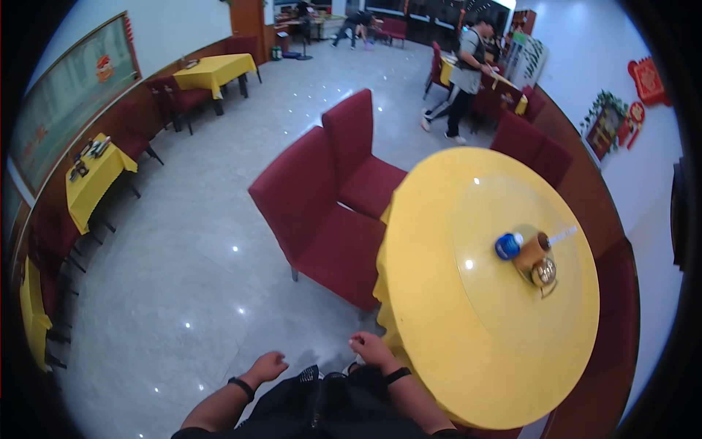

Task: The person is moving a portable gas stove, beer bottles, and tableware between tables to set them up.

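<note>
My left hand (269, 366) hangs over the grey floor in front of my body, fingers loosely bent and apart, with nothing visible in it. Close to the edge of the round table is my right hand (374, 350), its fingers half curled and slightly spread, also with nothing visible in it. A yellow cloth covers the round table (431, 322). The nearest dark red chair (329, 241) stands just beyond my right hand, tucked beside the table, with a second red chair (358, 154) behind it.
On the table's glass turntable (482, 293) stand a blue container (505, 247), a brown holder (531, 252) and a shiny metal pot (543, 273). Smaller yellow-covered tables (216, 71) line the left wall. A person (468, 77) stands by a far table; another person (355, 28) bends farther back.
</note>
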Available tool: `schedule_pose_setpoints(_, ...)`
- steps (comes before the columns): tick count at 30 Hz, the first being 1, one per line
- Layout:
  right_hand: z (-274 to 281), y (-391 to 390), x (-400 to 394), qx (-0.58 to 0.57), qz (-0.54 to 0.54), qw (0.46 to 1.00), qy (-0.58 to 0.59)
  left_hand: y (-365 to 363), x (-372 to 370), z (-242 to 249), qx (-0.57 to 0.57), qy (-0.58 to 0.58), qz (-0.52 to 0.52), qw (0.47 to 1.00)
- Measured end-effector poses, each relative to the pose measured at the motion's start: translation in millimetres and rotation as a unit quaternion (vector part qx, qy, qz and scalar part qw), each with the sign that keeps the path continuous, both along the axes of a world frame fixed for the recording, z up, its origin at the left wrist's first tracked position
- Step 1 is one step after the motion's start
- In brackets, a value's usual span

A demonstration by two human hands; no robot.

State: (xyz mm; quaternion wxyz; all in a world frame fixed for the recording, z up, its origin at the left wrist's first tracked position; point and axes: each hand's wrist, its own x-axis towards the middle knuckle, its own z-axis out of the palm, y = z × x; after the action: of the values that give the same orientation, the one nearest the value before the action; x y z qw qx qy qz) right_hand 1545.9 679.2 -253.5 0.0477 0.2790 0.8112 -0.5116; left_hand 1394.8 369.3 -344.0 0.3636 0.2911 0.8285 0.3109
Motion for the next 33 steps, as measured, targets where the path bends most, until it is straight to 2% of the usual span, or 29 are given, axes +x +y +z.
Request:
schedule_pose_setpoints(1,0.8,-7.7,-11.0,0.008,0.01,1.0,0.005,-25.6,-2.1,-12.3,-0.012,0.022,0.012,1.0)
schedule_pose_setpoints(3,-8.7,5.1,-9.6,0.109,0.081,0.991,-0.009,-58.0,12.5,-57.1,-0.042,0.018,0.049,0.998)
schedule_pose_setpoints(4,-7.9,10.7,-11.6,0.116,0.105,0.987,-0.044,-77.8,17.0,-90.3,-0.059,0.03,0.037,0.997)
schedule_pose_setpoints(5,-7.2,14.7,-13.8,0.124,0.129,0.981,-0.08,-90.2,24.0,-88.6,-0.077,0.014,0.072,0.994)
schedule_pose_setpoints(6,-14.6,23.0,-10.5,0.13,0.139,0.976,-0.104,-95.8,25.5,-87.5,-0.107,-0.034,0.039,0.993)
schedule_pose_setpoints(8,-26.7,34.8,-8.4,0.135,0.162,0.967,-0.142,-109.1,43.3,-104.8,-0.106,-0.061,0.081,0.989)
schedule_pose_setpoints(9,-29.8,37.7,-10.5,0.131,0.171,0.964,-0.156,-114.9,58.3,-149.1,-0.122,-0.068,0.115,0.983)
schedule_pose_setpoints(10,-32.8,40.9,-19.6,0.129,0.181,0.962,-0.156,-114.7,60.5,-138.6,-0.105,-0.113,0.141,0.978)
schedule_pose_setpoints(12,-42.6,39.5,-41.5,0.161,0.258,0.924,-0.231,-113.8,49.2,-104.7,-0.123,-0.16,0.129,0.971)
schedule_pose_setpoints(13,-42.7,38.8,-60.5,0.162,0.312,0.903,-0.248,-121.1,47.8,-137.7,-0.076,-0.206,0.172,0.96)
schedule_pose_setpoints(15,-47.3,37.9,-117.6,0.146,0.352,0.886,-0.263,-133.6,42.3,-197.1,0.019,-0.297,0.254,0.92)
schedule_pose_setpoints(16,-50.7,32.1,-139.4,0.129,0.381,0.87,-0.285,-132.0,32.5,-180.4,0.013,-0.296,0.265,0.918)
schedule_pose_setpoints(18,-61.2,27.7,-195.2,0.163,0.422,0.869,-0.202,-111.3,-6.5,-145.6,-0.068,-0.107,0.23,0.965)
schedule_pose_setpoints(19,-57.4,22.4,-230.7,0.177,0.448,0.859,-0.174,-102.2,-34.2,-98.5,-0.067,-0.111,0.281,0.951)
schedule_pose_setpoints(20,-50.0,17.7,-267.8,0.191,0.476,0.846,-0.148,-92.1,-55.7,-62.2,-0.065,-0.118,0.332,0.934)
schedule_pose_setpoints(22,-37.1,10.2,-330.3,0.194,0.499,0.843,-0.055,-77.7,-71.7,-47.8,0.011,-0.085,0.488,0.868)
schedule_pose_setpoints(24,-29.3,-3.2,-387.1,0.221,0.547,0.807,-0.02,-64.9,-76.3,-16.4,0.082,-0.117,0.582,0.8)
schedule_pose_setpoints(25,-22.6,-15.9,-411.8,0.215,0.578,0.787,-0.018,-65.8,-72.5,-7.6,0.079,-0.119,0.612,0.778)
schedule_pose_setpoints(27,-12.3,-33.2,-448.0,0.225,0.594,0.772,0.01,-61.1,-54.8,-3.6,0.029,-0.034,0.577,0.816)
schedule_pose_setpoints(28,-8.2,-51.4,-461.9,0.221,0.617,0.755,0.014,-68.6,-43.6,-17.2,0.026,-0.036,0.6,0.798)
schedule_pose_setpoints(30,-1.0,-81.8,-482.1,0.193,0.587,0.786,0.009,-92.1,-10.3,-62.0,-0.092,-0.063,0.589,0.8)
schedule_pose_setpoints(31,-14.4,-95.3,-490.8,0.183,0.597,0.781,0.005,-107.2,5.0,-77.8,-0.121,-0.127,0.568,0.804)
schedule_pose_setpoints(32,-23.8,-107.2,-495.2,0.18,0.605,0.775,0.004,-123.8,31.5,-116.8,-0.199,-0.116,0.426,0.875)
schedule_pose_setpoints(33,-32.6,-121.0,-500.7,0.162,0.626,0.763,-0.017,-137.8,52.3,-150.2,-0.268,-0.1,0.268,0.92)
